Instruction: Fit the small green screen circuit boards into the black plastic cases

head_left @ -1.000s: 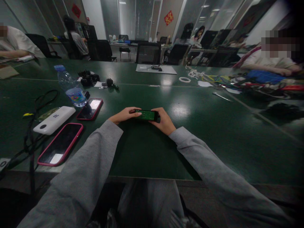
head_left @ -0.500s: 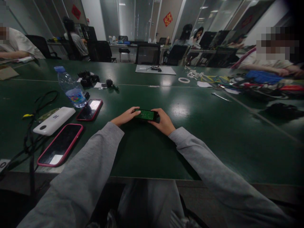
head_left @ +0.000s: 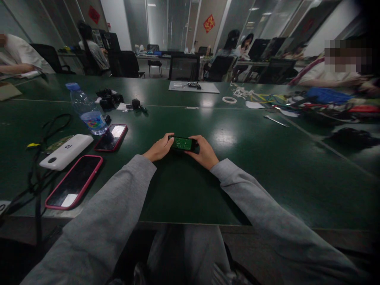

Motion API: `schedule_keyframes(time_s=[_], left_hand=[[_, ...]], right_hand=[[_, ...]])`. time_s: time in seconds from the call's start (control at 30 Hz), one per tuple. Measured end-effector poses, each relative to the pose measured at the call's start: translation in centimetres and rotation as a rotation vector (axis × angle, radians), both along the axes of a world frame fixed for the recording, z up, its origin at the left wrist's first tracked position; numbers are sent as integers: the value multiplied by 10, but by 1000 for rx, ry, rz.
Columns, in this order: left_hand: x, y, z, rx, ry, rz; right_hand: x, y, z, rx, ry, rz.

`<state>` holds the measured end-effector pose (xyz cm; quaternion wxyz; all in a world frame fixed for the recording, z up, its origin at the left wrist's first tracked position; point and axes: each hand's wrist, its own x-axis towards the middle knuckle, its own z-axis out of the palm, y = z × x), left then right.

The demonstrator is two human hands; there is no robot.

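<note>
Phone (head_left: 182, 143): slim dark slab, glossy lit green screen, pale markings too small to read, held sideways above smooth, shiny dark-green table (head_left: 190, 190), left hand (head_left: 159, 148) fingers closed round one short end, right hand (head_left: 205, 152) fingers gripping the other, sleeves (head_left: 127, 186) soft grey cloth.

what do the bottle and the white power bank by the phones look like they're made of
Bottle: probably thin clear plastic, glossy; see-through walls.

White power bank: likely hard plastic, smooth; evenly white with rounded edges, though coated metal can't be ruled out.
</note>
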<state>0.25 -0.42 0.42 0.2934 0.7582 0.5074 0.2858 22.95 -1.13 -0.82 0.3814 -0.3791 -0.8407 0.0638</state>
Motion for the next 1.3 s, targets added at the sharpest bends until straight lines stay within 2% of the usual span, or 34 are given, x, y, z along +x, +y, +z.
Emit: schedule_keyframes(time_s=[0.37,0.87,1.3], left_hand=[[-1,0,-2,5,3,7],[0,-4,7,6,1,-62],[-5,2,7,-36,-37,-109]], right_hand=[[1,1,0,12,3,13],[2,3,-3,-60,20,3],[4,5,-6,-71,31,1]])
